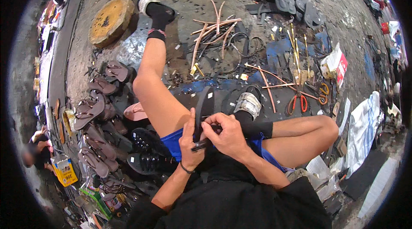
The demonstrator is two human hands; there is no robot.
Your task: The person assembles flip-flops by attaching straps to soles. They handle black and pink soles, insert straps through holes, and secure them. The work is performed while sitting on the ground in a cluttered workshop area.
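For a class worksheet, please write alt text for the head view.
A seated person's left hand grips a black sandal sole while the right hand pinches close against it. Brown flip-flops lie left, brown strips ahead, orange-handled scissors right.

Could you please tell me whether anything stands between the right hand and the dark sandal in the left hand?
Nothing visible does: the right hand is right at the dark sandal, which the left hand grips. The right hand's curled fingers hide the exact point of contact.
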